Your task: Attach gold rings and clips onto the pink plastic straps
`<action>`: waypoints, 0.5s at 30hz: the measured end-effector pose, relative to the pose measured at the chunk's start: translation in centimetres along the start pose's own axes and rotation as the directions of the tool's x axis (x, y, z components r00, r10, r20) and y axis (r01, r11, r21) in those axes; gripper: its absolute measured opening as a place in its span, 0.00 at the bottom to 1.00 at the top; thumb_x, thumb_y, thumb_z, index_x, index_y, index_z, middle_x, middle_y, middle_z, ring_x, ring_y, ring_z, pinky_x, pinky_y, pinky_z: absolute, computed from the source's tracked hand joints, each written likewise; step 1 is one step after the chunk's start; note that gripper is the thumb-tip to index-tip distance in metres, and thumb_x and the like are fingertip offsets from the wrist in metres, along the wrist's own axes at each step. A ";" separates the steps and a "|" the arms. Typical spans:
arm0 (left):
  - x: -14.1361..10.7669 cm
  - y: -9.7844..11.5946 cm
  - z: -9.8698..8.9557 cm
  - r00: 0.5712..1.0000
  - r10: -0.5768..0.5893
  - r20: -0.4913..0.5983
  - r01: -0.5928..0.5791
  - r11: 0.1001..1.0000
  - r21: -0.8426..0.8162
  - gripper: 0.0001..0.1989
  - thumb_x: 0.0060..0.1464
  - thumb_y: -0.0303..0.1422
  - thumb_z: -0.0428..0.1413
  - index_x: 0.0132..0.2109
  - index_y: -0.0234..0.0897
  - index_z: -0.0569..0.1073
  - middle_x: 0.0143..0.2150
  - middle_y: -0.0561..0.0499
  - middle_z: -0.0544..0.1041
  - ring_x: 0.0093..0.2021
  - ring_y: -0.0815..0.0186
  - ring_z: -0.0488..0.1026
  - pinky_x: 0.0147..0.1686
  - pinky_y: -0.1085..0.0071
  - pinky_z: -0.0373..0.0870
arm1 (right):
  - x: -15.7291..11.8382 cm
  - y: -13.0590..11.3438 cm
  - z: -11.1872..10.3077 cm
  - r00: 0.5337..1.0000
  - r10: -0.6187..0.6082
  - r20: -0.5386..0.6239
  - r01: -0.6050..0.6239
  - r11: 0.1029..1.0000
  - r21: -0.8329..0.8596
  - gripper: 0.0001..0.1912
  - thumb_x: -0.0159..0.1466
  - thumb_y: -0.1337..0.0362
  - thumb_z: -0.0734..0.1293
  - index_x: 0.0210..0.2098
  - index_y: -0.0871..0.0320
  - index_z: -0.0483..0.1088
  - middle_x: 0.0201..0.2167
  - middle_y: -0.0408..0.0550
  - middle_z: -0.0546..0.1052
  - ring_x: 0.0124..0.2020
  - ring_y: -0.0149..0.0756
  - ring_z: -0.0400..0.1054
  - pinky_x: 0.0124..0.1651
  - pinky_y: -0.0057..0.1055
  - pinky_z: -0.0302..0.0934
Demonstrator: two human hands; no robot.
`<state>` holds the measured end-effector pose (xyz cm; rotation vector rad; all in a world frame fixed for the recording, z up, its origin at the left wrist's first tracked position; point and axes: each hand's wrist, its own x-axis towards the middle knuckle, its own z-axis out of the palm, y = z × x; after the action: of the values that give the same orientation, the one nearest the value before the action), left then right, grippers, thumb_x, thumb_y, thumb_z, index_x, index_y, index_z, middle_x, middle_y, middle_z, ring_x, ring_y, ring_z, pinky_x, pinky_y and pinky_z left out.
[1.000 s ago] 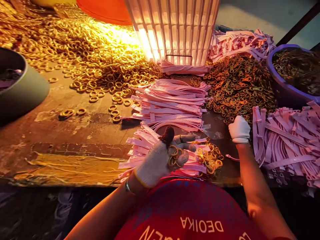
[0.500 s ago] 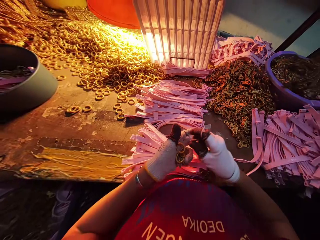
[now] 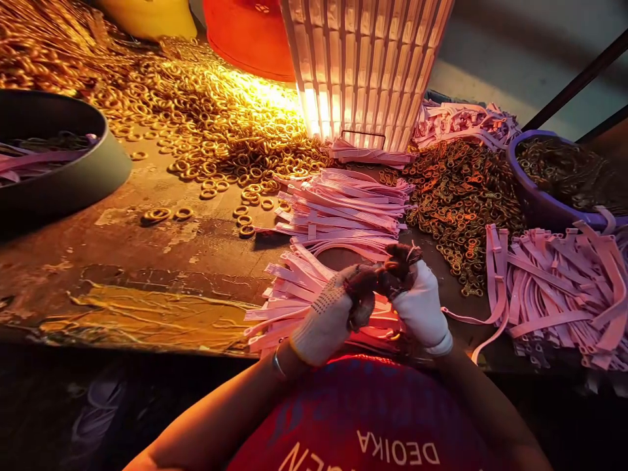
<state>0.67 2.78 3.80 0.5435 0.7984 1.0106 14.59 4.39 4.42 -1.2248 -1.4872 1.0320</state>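
Note:
My left hand [image 3: 331, 311], in a white knit glove with dark, worn fingertips, is closed in front of my body. Its fingers curl over the gold metal rings that lay in its palm a moment ago; they are now mostly hidden. Touching it at the fingertips, my right hand [image 3: 417, 297] is pinched shut in a similar glove, and whatever it grips is too dark to make out. Beneath both hands lies a pile of pink straps [image 3: 289, 281]. Another bundle of pink straps [image 3: 350, 203] lies just beyond.
A large heap of gold rings [image 3: 210, 124] spreads at the back left, beside a grey-green tub [image 3: 73, 173]. Right of centre lie small brass-coloured clasps [image 3: 461, 203], a purple basin [image 3: 549, 196] and more pink straps [image 3: 564, 288]. A ribbed pale panel [image 3: 363, 72] stands behind.
My left hand has turned and closed, so the rings in its palm no longer show. Both hands have drawn together at the fingertips. The whole view has shifted slightly.

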 end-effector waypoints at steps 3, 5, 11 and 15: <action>-0.5 0.1 -0.1 0.995 0.087 -0.037 -0.085 0.994 0.070 0.17 0.55 0.45 0.64 0.37 0.35 0.73 0.16 0.60 0.62 0.15 0.76 0.54 0.15 0.79 0.51 | 0.0 -0.1 0.1 0.993 0.089 -0.080 -0.079 0.989 0.127 0.23 0.58 0.56 0.75 0.50 0.55 0.71 0.32 0.42 0.75 0.31 0.32 0.67 0.35 0.30 0.68; -0.6 0.2 -0.2 0.996 0.090 -0.025 -0.088 0.993 0.072 0.15 0.54 0.43 0.64 0.38 0.34 0.74 0.17 0.59 0.64 0.15 0.76 0.55 0.16 0.79 0.52 | 0.1 -0.4 0.1 0.987 0.124 -0.099 -0.107 0.980 0.167 0.23 0.55 0.55 0.77 0.47 0.55 0.72 0.33 0.42 0.76 0.32 0.33 0.68 0.37 0.31 0.69; -0.5 0.0 -0.1 0.997 0.070 -0.013 -0.069 0.997 0.038 0.14 0.51 0.36 0.65 0.41 0.34 0.75 0.19 0.60 0.66 0.16 0.76 0.56 0.17 0.79 0.53 | 0.2 0.0 -0.2 0.984 0.151 -0.089 -0.132 0.973 0.190 0.21 0.57 0.55 0.76 0.46 0.55 0.72 0.36 0.45 0.77 0.35 0.35 0.71 0.38 0.32 0.71; -0.2 -0.2 -0.2 0.991 0.111 -0.072 -0.103 0.989 0.109 0.11 0.57 0.40 0.60 0.37 0.36 0.71 0.16 0.60 0.64 0.15 0.75 0.55 0.16 0.78 0.53 | -0.2 0.5 -0.5 0.997 -0.071 0.019 0.074 0.978 -0.193 0.17 0.66 0.61 0.66 0.54 0.54 0.70 0.40 0.50 0.78 0.42 0.41 0.73 0.47 0.39 0.71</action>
<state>0.57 2.57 3.62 0.6460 0.9032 1.0987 15.19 4.34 3.99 -1.2904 -1.6602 0.8634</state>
